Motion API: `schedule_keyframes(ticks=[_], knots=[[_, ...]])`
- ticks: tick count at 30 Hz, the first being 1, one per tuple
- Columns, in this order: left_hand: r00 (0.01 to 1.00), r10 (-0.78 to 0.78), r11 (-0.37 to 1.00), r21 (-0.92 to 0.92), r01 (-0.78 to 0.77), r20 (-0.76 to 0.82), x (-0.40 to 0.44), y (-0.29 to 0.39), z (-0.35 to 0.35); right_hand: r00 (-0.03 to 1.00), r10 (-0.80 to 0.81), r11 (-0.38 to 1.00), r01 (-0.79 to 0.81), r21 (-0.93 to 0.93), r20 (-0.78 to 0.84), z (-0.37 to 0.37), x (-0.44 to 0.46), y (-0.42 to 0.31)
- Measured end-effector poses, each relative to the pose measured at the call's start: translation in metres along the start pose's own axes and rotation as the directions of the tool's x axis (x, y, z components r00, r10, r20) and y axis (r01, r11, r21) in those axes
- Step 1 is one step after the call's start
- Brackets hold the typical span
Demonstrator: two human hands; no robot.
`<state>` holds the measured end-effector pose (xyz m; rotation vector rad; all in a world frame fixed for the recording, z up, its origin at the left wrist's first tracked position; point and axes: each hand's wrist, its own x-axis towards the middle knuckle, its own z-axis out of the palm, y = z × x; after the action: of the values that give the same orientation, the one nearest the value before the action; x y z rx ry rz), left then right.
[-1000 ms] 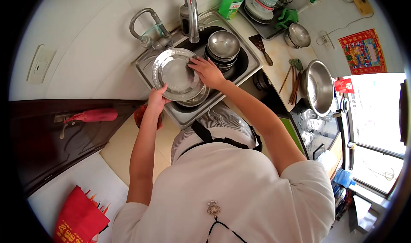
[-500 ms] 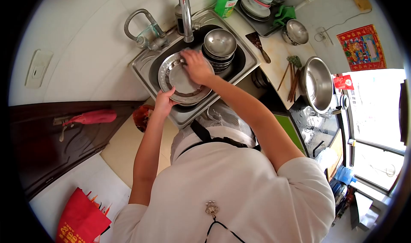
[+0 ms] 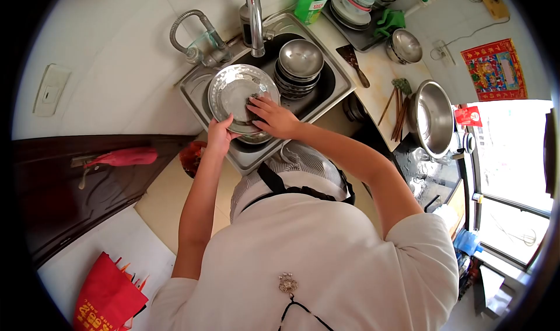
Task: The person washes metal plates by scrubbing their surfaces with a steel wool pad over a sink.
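A shiny round metal plate is held tilted over the left part of the sink. My left hand grips its near rim, thumb on top. My right hand presses a dark scrubber on the plate's inner face, its fingers over it. Under the plate, another metal dish shows in part in the basin. To the right of the plate stands a stack of metal bowls in the sink. The faucet rises behind the plate.
A green soap bottle stands behind the sink. On the counter at right are a spatula, chopsticks, a large metal basin, a small bowl and a tray of stacked dishes.
The plate has been raised and tilted from lower in the sink. My right hand has slid from the plate's far side toward its near right side.
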<state>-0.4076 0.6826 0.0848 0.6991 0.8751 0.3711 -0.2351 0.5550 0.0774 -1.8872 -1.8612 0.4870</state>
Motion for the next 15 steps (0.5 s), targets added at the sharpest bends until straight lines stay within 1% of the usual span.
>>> schedule_keyframes(ticks=[1, 4, 5, 7, 9, 10, 11, 13, 15], knots=[[1.000, -0.006, 1.000, 0.004, 0.006, 0.004, 0.000, -0.001, 0.000, 1.000, 0.021, 0.999, -0.022, 0.031, 0.018, -0.002, -0.001, 0.000], [1.000, -0.009, 1.000, -0.005, 0.009, 0.028, 0.000, -0.001, -0.001, 0.993, 0.053, 0.966, -0.079, -0.248, -0.108, -0.006, 0.016, 0.044], [0.999, 0.000, 1.000, -0.026, 0.001, 0.042, 0.000, 0.000, 0.001, 0.985, 0.086, 0.973, -0.116, -0.199, -0.151, -0.011, 0.019, 0.052], [0.998, 0.011, 0.998, -0.066, -0.008, 0.054, 0.005, 0.002, 0.002, 0.991, 0.056, 0.967, -0.084, -0.242, -0.122, -0.017, 0.024, 0.047], [0.999, 0.016, 0.994, -0.109, -0.011, 0.049, 0.014, 0.001, 0.001, 0.998, -0.052, 0.989, 0.047, -0.143, -0.035, -0.014, 0.014, 0.023], [0.999, 0.013, 0.994, -0.112, -0.007, 0.053, 0.014, 0.002, 0.003, 0.994, -0.104, 0.990, 0.101, -0.095, -0.021, 0.001, 0.011, 0.013], [0.998, 0.011, 0.993, -0.116, -0.004, 0.055, 0.013, 0.003, 0.005, 0.997, -0.070, 0.990, 0.074, 0.122, -0.038, -0.008, 0.008, -0.015], [0.998, 0.003, 0.989, -0.146, 0.007, 0.069, 0.016, 0.001, 0.005, 0.989, -0.124, 0.966, 0.140, 0.217, -0.087, -0.008, 0.013, -0.036], [0.996, -0.004, 0.980, -0.197, 0.020, 0.086, 0.021, -0.003, -0.004, 0.990, -0.142, 0.965, 0.143, 0.221, -0.020, -0.014, 0.022, -0.030]])
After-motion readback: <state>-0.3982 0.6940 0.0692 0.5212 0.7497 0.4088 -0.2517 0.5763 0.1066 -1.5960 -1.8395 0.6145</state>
